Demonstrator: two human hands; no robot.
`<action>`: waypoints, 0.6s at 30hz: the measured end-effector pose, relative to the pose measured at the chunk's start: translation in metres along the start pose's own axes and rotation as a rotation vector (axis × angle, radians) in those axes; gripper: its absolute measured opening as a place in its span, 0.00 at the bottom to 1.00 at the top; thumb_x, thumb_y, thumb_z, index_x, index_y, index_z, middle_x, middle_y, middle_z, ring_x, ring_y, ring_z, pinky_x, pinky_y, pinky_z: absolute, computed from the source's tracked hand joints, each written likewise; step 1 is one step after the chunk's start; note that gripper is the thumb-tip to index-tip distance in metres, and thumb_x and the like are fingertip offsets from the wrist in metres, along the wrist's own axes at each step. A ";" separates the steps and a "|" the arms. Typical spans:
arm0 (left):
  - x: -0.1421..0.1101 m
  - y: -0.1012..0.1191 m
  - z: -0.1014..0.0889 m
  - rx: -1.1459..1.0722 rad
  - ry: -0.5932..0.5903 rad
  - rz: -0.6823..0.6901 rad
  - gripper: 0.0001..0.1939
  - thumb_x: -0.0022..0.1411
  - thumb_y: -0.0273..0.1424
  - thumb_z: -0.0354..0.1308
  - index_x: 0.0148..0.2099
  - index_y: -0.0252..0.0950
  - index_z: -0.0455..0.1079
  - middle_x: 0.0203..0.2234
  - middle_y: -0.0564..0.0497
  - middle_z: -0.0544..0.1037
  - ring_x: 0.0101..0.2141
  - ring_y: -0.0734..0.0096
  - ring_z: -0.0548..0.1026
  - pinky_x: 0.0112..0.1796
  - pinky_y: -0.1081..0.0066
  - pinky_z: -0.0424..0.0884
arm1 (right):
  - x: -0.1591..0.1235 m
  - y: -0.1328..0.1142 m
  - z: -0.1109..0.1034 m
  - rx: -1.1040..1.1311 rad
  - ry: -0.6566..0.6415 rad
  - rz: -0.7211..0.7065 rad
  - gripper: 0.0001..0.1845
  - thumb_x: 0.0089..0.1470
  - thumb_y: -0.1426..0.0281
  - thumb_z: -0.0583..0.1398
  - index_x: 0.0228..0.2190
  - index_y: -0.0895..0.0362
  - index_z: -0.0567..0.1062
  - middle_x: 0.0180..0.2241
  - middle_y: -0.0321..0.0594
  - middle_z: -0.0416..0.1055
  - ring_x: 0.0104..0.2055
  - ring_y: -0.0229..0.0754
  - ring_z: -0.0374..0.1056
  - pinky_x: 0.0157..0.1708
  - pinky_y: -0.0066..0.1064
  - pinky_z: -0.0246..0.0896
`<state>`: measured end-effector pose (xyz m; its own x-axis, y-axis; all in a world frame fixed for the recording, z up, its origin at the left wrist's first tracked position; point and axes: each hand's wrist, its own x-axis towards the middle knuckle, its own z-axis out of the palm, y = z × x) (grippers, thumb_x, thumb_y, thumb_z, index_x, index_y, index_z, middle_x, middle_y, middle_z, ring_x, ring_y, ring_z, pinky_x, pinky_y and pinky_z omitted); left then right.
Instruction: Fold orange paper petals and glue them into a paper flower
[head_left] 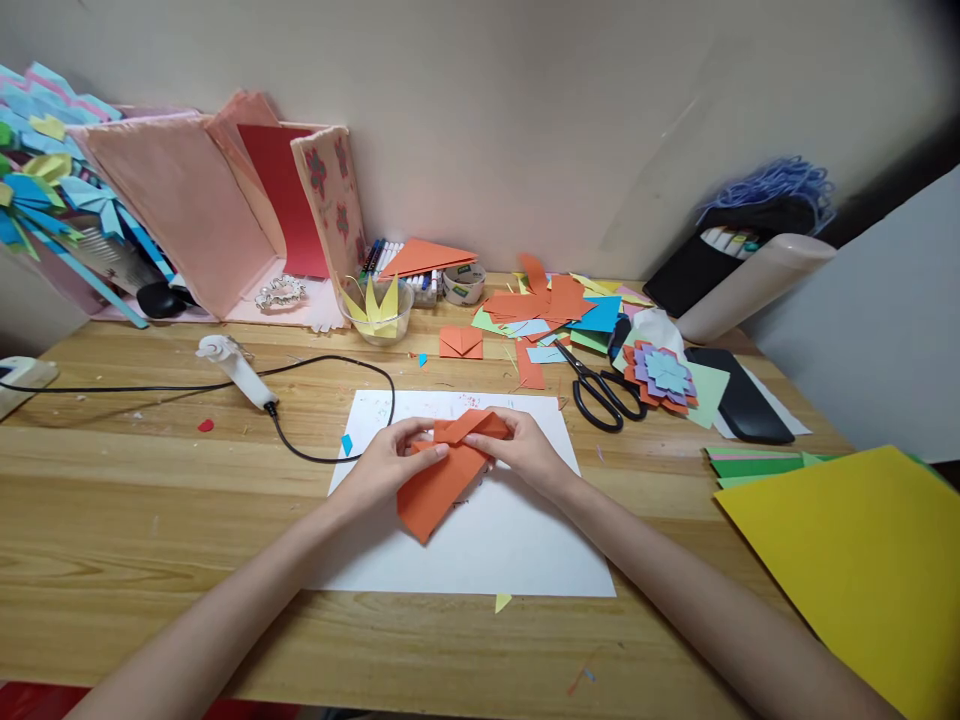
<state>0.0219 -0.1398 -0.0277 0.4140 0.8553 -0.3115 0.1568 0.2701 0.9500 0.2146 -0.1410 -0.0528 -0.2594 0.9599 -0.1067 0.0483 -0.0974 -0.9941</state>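
From my remote seat I have the orange paper [437,492] in both hands, over the white sheet [532,545] on the wooden surface [187,540]. The left hand [388,462] has its fingers clamped on the upper left part, with the thumb lying on top. The right hand [528,452] has its fingers closed on the upper right part, thumb pressed beside a slanting flap; the fingertips beneath are hidden from me.

As for progress, I can see the upper end folded over in overlapping layers, with the flap lying across it. The lower part reaches down to a point and looks smooth, with no crease that I can make out. I judge the folding to be partly done, since the flap is under the thumbs and not lying free. How many folds are left I cannot tell, nor whether the hidden side is folded as well.

Beyond the white sheet I see a small folded orange piece [460,343], flat and out of both hands. To its right are the scissors [584,371], near a heap of paper scraps [541,302], and a layered paper flower [661,376]. The white glue gun [244,380] lies off to the left, with its black cable looping onto the sheet
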 end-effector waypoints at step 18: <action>0.000 -0.008 0.012 -0.061 -0.017 -0.096 0.19 0.50 0.44 0.59 0.27 0.30 0.68 0.18 0.55 0.67 0.19 0.81 0.60 0.22 0.77 0.53 | -0.013 0.001 0.016 -0.257 0.154 -0.341 0.06 0.51 0.70 0.59 0.31 0.56 0.77 0.31 0.40 0.71 0.35 0.39 0.66 0.34 0.31 0.61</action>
<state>0.0316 -0.1477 -0.0351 0.4153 0.8165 -0.4011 0.1422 0.3773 0.9151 0.2022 -0.1575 -0.0528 -0.1567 0.9555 0.2500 0.2278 0.2813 -0.9322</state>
